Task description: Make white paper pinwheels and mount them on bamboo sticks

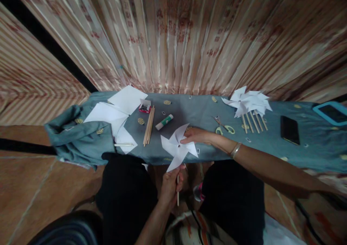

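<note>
A white paper pinwheel point(179, 156) with a small pin at its centre is held at the table's near edge. My left hand point(170, 182) is closed round its wooden stick, below the blades. My right hand point(199, 135) grips a blade on the right side, thumb close to the pin; its other fingers are partly hidden behind the paper. Beyond the pinwheel lies a glue stick point(164, 122). Green-handled scissors point(225, 129) rest beyond my right wrist. To the left are several wooden sticks point(149, 126) and a small red box of pins point(145, 106).
White paper sheets point(105, 114) and a pen point(123, 144) lie at the left of the cloth-covered table point(195, 107). Several pinwheels point(248, 102) are stacked at the back right. Farther right are a black phone point(290, 130) and a blue-framed device point(332, 113). A curtain point(173, 38) hangs behind.
</note>
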{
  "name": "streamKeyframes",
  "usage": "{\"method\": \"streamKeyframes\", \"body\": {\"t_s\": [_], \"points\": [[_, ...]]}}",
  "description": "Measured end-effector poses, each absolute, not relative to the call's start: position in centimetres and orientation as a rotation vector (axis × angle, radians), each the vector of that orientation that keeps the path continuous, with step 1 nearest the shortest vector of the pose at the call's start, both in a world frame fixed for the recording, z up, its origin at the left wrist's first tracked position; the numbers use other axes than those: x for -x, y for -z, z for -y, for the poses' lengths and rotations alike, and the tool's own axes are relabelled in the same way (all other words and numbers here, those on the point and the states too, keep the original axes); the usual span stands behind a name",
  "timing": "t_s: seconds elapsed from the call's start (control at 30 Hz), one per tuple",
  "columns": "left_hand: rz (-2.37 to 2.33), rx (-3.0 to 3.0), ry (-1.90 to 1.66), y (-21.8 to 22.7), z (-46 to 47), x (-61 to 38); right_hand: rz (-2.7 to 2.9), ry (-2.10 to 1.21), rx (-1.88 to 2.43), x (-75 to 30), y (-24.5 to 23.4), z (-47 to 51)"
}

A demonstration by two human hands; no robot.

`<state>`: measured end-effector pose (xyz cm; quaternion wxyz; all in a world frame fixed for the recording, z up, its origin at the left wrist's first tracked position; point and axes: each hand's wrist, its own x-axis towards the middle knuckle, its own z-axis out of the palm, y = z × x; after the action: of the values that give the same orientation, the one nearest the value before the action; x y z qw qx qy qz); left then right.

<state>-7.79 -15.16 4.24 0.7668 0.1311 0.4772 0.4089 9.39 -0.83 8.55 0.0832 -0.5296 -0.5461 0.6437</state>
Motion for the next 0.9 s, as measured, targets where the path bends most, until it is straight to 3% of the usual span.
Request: {"method": "streamKeyframes", "body": {"t_s": [0.17, 0.4, 0.9], "points": [[-1.024, -0.329, -0.897, -5.7, 13.8, 8.0, 1.121, -2.012, 1.346, -10.7, -8.3, 2.1], [-0.97, -0.524, -0.93, -8.1, 8.7, 6.8, 0.736, -1.765, 1.139, -12.4, -7.1, 1.6], [-1.073, -0.823, -0.88, -7.0, 0.5, 2.3, 0.636, -1.483, 1.116, -13.2, -7.9, -1.8]]}}
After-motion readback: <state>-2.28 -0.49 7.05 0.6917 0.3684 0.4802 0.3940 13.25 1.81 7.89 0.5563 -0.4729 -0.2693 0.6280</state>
